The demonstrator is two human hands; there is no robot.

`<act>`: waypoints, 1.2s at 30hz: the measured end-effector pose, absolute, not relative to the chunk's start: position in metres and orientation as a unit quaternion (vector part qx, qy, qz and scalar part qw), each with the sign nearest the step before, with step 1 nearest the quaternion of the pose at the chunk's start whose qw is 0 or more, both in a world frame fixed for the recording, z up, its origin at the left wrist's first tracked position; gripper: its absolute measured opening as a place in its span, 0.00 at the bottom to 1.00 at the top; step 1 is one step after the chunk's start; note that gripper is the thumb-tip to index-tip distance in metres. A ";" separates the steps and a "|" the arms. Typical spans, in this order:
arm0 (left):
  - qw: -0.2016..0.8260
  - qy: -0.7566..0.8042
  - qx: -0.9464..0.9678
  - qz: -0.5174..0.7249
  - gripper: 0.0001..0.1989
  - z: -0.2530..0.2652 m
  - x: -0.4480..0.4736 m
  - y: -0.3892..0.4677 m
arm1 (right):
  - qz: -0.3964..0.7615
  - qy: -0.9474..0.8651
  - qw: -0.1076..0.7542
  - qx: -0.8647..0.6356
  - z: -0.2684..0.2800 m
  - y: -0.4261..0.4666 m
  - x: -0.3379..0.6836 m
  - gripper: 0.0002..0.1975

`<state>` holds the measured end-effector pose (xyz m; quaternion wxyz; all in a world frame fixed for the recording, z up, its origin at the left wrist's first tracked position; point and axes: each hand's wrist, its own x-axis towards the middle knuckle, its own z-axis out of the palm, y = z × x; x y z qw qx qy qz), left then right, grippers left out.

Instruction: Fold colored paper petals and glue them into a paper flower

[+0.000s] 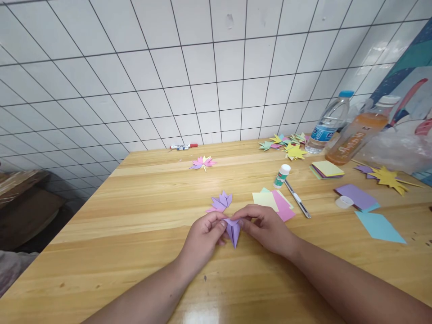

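A folded purple paper piece, pointed at its near end, is held between both hands over the wooden table. My left hand pinches its left upper edge with the thumb on top. On the other side, my right hand grips the right upper corner between thumb and fingers. Just beyond the hands lies a purple and pink folded paper leaf. Close to the right hand are loose yellow and pink paper squares, partly covered by its knuckles.
A glue stick stands by a utility knife. Farther back lie a multicoloured paper leaf and markers. At right are a water bottle, an orange drink bottle, stacked paper and a blue sheet.
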<state>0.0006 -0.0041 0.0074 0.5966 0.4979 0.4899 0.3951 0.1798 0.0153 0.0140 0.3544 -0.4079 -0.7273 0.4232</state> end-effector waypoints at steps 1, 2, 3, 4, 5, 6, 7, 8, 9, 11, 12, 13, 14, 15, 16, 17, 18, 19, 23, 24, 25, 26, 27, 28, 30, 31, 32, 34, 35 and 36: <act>0.600 0.490 0.497 0.392 0.14 0.008 0.000 -0.004 | 0.419 -0.728 0.358 -0.408 0.014 0.016 0.180 0.09; 0.603 0.491 0.493 0.389 0.14 0.008 0.000 -0.004 | 0.417 -0.728 0.361 -0.407 0.014 0.016 0.180 0.09; 0.608 0.492 0.488 0.388 0.14 0.008 -0.001 -0.003 | 0.417 -0.728 0.363 -0.406 0.014 0.016 0.181 0.09; 0.613 0.490 0.482 0.389 0.15 0.008 -0.002 -0.003 | 0.416 -0.727 0.365 -0.405 0.014 0.016 0.181 0.09; 0.621 0.486 0.476 0.391 0.15 0.008 -0.003 -0.004 | 0.415 -0.728 0.367 -0.404 0.013 0.017 0.181 0.09; 0.627 0.480 0.470 0.394 0.16 0.008 -0.004 -0.004 | 0.413 -0.729 0.369 -0.401 0.013 0.017 0.181 0.09; 0.633 0.473 0.468 0.397 0.18 0.008 -0.004 -0.004 | 0.410 -0.733 0.371 -0.397 0.012 0.017 0.182 0.09; 0.634 0.468 0.468 0.399 0.19 0.008 -0.004 -0.005 | 0.405 -0.738 0.372 -0.391 0.011 0.017 0.182 0.10; 0.632 0.469 0.471 0.399 0.21 0.007 -0.004 -0.005 | 0.399 -0.744 0.374 -0.384 0.011 0.017 0.182 0.10; 0.618 0.484 0.485 0.387 0.23 0.007 -0.003 -0.006 | 0.387 -0.755 0.379 -0.369 0.010 0.017 0.183 0.11; 0.610 0.494 0.494 0.375 0.23 0.006 -0.003 -0.006 | 0.385 -0.758 0.382 -0.363 0.009 0.017 0.183 0.11; 0.603 0.502 0.502 0.364 0.22 0.006 -0.002 -0.005 | 0.385 -0.758 0.384 -0.360 0.009 0.017 0.183 0.12; 0.598 0.507 0.510 0.354 0.21 0.006 -0.001 -0.005 | 0.387 -0.757 0.385 -0.359 0.008 0.017 0.183 0.12; 0.595 0.509 0.518 0.345 0.20 0.006 0.000 -0.005 | 0.390 -0.755 0.384 -0.361 0.008 0.017 0.183 0.12; 0.592 0.509 0.525 0.340 0.19 0.006 0.000 -0.005 | 0.396 -0.752 0.381 -0.364 0.008 0.017 0.183 0.12; 0.589 0.509 0.530 0.337 0.18 0.006 0.001 -0.005 | 0.404 -0.744 0.379 -0.373 0.008 0.017 0.183 0.12; 0.584 0.510 0.534 0.337 0.17 0.007 0.001 -0.005 | 0.420 -0.731 0.377 -0.384 0.008 0.017 0.183 0.12; 0.577 0.513 0.538 0.338 0.16 0.006 0.001 -0.006 | 0.443 -0.712 0.374 -0.396 0.008 0.017 0.183 0.12; 0.543 0.529 0.557 0.340 0.15 0.004 0.003 -0.008 | 0.552 -0.634 0.343 -0.419 0.010 0.016 0.183 0.14; 0.535 0.529 0.564 0.340 0.14 0.003 0.003 -0.009 | 0.557 -0.637 0.329 -0.419 0.010 0.016 0.183 0.13; 0.528 0.528 0.570 0.341 0.14 0.002 0.003 -0.009 | 0.549 -0.648 0.316 -0.423 0.010 0.016 0.183 0.12; 0.522 0.527 0.576 0.342 0.13 0.001 0.003 -0.010 | 0.533 -0.661 0.304 -0.431 0.010 0.016 0.183 0.12; 0.517 0.526 0.581 0.344 0.13 0.001 0.004 -0.010 | 0.513 -0.673 0.296 -0.442 0.009 0.016 0.182 0.12; 0.513 0.525 0.585 0.346 0.12 0.000 0.004 -0.010 | 0.497 -0.680 0.292 -0.452 0.009 0.016 0.182 0.12; 0.511 0.525 0.586 0.347 0.10 0.001 0.005 -0.010 | 0.484 -0.681 0.290 -0.466 0.008 0.017 0.181 0.10; 0.511 0.526 0.585 0.346 0.09 0.001 0.005 -0.010 | 0.484 -0.681 0.290 -0.468 0.007 0.017 0.181 0.10; 0.510 0.528 0.586 0.343 0.09 0.001 0.006 -0.010 | 0.483 -0.681 0.290 -0.467 0.007 0.017 0.181 0.10; 0.507 0.531 0.588 0.339 0.08 0.002 0.006 -0.009 | 0.466 -0.690 0.295 -0.470 0.007 0.017 0.181 0.10; 0.506 0.532 0.589 0.338 0.08 0.002 0.006 -0.009 | 0.449 -0.698 0.298 -0.471 0.008 0.017 0.181 0.09; 0.507 0.532 0.589 0.337 0.08 0.002 0.005 -0.009 | 0.431 -0.707 0.301 -0.473 0.008 0.018 0.181 0.09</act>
